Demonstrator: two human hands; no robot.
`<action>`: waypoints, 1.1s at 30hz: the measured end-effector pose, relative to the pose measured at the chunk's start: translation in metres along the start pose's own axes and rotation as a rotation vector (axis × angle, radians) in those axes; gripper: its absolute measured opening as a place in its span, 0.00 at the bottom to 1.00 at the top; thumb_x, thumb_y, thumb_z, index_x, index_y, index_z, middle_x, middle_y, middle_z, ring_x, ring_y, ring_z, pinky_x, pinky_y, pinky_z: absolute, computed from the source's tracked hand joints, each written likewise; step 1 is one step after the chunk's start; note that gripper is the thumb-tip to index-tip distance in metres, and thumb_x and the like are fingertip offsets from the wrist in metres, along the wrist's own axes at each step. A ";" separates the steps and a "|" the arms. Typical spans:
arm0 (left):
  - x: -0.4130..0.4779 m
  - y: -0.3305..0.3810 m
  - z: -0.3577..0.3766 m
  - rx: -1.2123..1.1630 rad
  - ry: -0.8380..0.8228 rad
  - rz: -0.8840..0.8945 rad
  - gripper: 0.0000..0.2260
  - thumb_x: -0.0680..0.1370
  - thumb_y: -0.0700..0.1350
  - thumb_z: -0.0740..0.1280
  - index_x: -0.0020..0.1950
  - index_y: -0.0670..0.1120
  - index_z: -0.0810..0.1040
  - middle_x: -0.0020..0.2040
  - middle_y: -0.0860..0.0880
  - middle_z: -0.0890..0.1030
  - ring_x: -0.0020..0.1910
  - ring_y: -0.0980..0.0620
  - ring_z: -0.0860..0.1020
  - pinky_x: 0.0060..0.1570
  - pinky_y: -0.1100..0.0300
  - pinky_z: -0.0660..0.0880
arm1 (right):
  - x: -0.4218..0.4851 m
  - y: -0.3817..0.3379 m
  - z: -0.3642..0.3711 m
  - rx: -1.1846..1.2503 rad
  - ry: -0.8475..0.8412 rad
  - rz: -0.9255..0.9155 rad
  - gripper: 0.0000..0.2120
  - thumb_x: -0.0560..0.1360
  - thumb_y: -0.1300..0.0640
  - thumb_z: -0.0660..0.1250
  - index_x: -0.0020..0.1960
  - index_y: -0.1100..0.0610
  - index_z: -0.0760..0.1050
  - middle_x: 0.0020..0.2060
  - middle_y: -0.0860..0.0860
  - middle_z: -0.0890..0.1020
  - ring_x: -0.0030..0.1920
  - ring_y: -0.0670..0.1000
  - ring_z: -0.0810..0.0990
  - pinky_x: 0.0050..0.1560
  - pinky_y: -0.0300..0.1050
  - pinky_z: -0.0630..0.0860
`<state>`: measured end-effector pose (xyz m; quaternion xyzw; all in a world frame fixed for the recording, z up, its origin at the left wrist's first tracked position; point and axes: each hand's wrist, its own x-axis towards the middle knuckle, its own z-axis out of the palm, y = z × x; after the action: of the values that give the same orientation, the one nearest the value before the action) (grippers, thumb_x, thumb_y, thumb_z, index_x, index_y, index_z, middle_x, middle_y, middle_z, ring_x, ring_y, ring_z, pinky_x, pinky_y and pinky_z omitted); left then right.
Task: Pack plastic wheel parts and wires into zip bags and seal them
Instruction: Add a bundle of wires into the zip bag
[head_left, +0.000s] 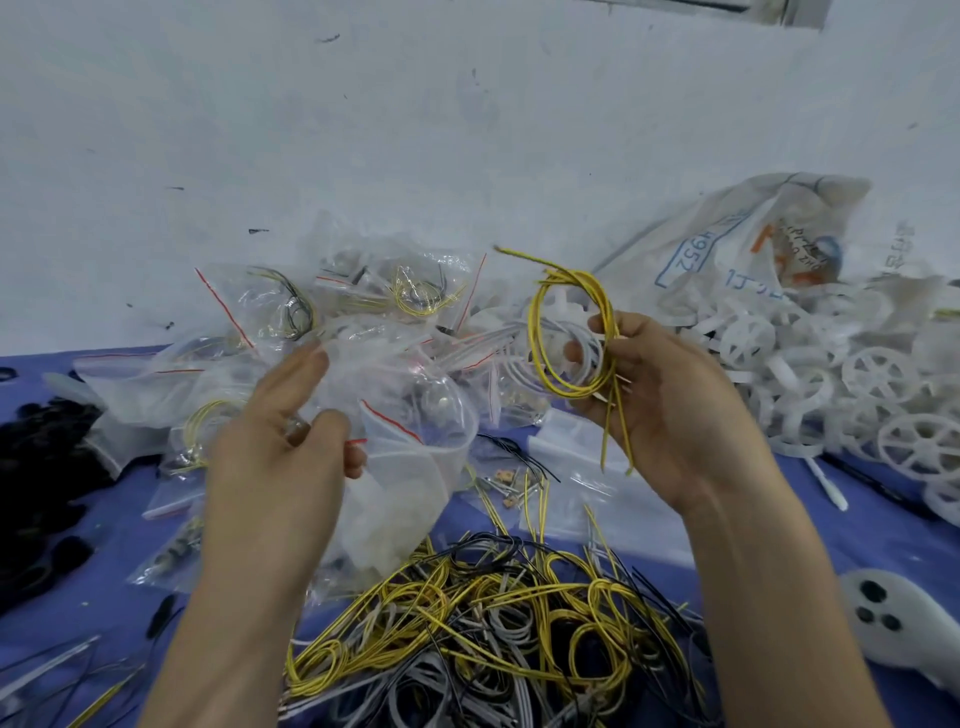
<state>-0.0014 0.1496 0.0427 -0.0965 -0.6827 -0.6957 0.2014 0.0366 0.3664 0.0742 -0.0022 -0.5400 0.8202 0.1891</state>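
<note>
My right hand (670, 395) grips a coiled yellow wire (545, 358) together with a loop of white wire, held up over the table. My left hand (280, 441) holds a clear zip bag (415, 457) with a red seal strip, thumb and a curled finger pinching its edge, other fingers stretched up behind the plastic. The bag's mouth faces the coil. A heap of white plastic wheels (852, 384) lies at the right. Loose yellow, black and grey wires (493, 623) pile up at the front.
Filled zip bags (363, 301) heap against the white wall. A large printed sack (753, 249) spills the wheels. Black parts (41, 467) lie at the left on the blue table cover (104, 587). A white controller (904, 629) rests at the front right.
</note>
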 end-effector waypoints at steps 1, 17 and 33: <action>0.001 0.002 -0.002 -0.005 0.047 0.008 0.20 0.77 0.32 0.59 0.63 0.51 0.76 0.66 0.53 0.75 0.22 0.62 0.71 0.24 0.74 0.69 | 0.003 0.002 -0.004 -0.011 0.003 0.020 0.13 0.77 0.67 0.55 0.42 0.57 0.76 0.33 0.52 0.80 0.32 0.49 0.78 0.36 0.44 0.79; 0.012 0.000 -0.018 -0.055 0.120 -0.004 0.22 0.75 0.34 0.59 0.46 0.64 0.77 0.66 0.41 0.75 0.55 0.42 0.78 0.32 0.73 0.74 | 0.030 0.112 -0.016 -1.478 -0.408 0.320 0.13 0.72 0.63 0.60 0.30 0.61 0.64 0.30 0.59 0.66 0.31 0.53 0.63 0.33 0.45 0.61; 0.000 0.005 -0.004 0.003 -0.075 -0.012 0.24 0.75 0.29 0.60 0.56 0.58 0.77 0.55 0.77 0.72 0.22 0.62 0.70 0.24 0.71 0.70 | 0.030 0.072 -0.033 -1.529 -0.250 0.220 0.05 0.77 0.61 0.63 0.45 0.62 0.74 0.43 0.57 0.77 0.43 0.54 0.75 0.39 0.42 0.69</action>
<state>0.0009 0.1455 0.0470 -0.1180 -0.6915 -0.6916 0.1719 -0.0063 0.3801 0.0021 -0.0928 -0.9690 0.2287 -0.0094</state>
